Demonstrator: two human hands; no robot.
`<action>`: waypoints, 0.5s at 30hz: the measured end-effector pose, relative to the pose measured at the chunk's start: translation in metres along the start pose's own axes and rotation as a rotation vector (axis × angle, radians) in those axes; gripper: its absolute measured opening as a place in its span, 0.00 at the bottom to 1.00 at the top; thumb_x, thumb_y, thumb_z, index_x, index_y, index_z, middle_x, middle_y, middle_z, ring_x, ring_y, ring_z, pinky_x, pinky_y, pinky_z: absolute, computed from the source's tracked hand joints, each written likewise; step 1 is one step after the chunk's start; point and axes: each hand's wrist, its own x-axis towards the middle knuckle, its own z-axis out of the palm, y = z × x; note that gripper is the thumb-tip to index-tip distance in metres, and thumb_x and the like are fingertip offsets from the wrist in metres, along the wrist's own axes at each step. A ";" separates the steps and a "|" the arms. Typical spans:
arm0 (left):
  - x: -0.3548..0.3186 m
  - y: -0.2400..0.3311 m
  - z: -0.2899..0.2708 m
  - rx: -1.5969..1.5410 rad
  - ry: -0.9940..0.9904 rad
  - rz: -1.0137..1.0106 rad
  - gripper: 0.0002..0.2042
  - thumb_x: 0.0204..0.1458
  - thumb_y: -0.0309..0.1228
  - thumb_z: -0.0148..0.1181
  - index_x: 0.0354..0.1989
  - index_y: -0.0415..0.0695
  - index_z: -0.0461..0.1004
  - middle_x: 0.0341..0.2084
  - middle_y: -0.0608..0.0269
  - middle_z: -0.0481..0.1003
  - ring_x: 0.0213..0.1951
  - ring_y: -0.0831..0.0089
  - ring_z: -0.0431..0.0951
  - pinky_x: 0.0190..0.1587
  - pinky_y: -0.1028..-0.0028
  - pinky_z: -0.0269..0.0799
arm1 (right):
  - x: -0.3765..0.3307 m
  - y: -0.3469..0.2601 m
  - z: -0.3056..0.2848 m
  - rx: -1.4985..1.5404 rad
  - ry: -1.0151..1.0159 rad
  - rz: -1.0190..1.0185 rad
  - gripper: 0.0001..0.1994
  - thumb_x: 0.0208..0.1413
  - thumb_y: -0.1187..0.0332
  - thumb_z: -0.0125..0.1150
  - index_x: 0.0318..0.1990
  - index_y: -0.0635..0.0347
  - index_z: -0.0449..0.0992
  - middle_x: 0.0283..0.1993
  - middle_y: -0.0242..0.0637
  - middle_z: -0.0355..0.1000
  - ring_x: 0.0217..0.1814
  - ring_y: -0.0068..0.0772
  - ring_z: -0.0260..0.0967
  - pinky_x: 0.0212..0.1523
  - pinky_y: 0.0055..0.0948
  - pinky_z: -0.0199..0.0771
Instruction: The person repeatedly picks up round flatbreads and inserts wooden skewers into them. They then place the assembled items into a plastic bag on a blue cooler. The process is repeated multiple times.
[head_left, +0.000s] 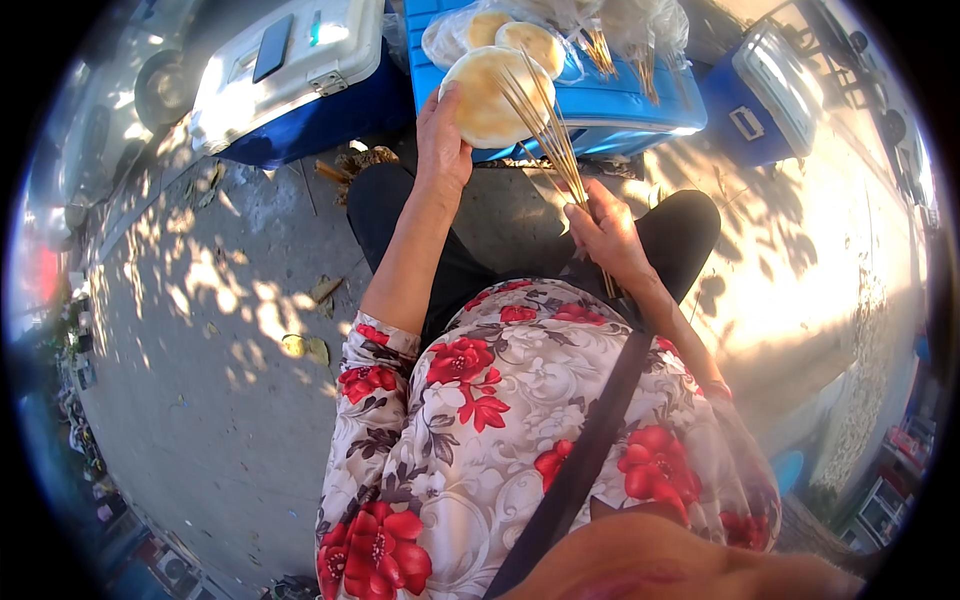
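My left hand (445, 145) grips the near left edge of a round, pale flatbread (488, 105) with a lightly browned middle. My right hand (612, 235) is closed around a bundle of thin wooden skewers (563, 158). Their upper ends fan out over the bread's right side; I cannot tell whether any of them pierce it. Just beyond, more flatbreads (533, 44) lie in clear plastic on a bright blue cooler lid (640, 112). Beside them, other skewers (598, 50) poke out of clear plastic bags.
A blue cooler with a white lid (350, 50) stands to the left, carrying a dark phone (272, 48). Another blue-and-white cooler (765, 95) is at the right. Dry leaves (318, 350) lie on the concrete floor (230, 420). My knees flank my hands.
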 end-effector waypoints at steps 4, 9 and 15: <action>-0.009 -0.015 0.006 -0.006 0.032 0.003 0.16 0.57 0.34 0.51 0.51 0.39 0.66 0.44 0.60 0.72 0.45 0.70 0.74 0.45 0.71 0.71 | 0.003 0.001 0.003 0.044 0.038 -0.008 0.15 0.59 0.72 0.47 0.53 0.62 0.66 0.21 0.24 0.59 0.19 0.13 0.56 0.17 0.17 0.58; -0.014 -0.018 0.010 0.027 -0.007 0.033 0.15 0.57 0.33 0.51 0.50 0.40 0.66 0.42 0.62 0.72 0.43 0.72 0.74 0.43 0.73 0.71 | 0.010 0.000 0.003 0.073 0.026 -0.057 0.14 0.59 0.72 0.48 0.51 0.64 0.66 0.21 0.24 0.60 0.20 0.13 0.55 0.20 0.18 0.58; -0.024 -0.023 0.019 0.062 0.006 0.020 0.14 0.57 0.33 0.51 0.50 0.41 0.66 0.42 0.63 0.72 0.42 0.73 0.74 0.42 0.74 0.71 | 0.021 0.002 0.002 0.097 0.028 -0.101 0.14 0.58 0.71 0.48 0.50 0.65 0.67 0.21 0.27 0.61 0.20 0.14 0.57 0.21 0.20 0.59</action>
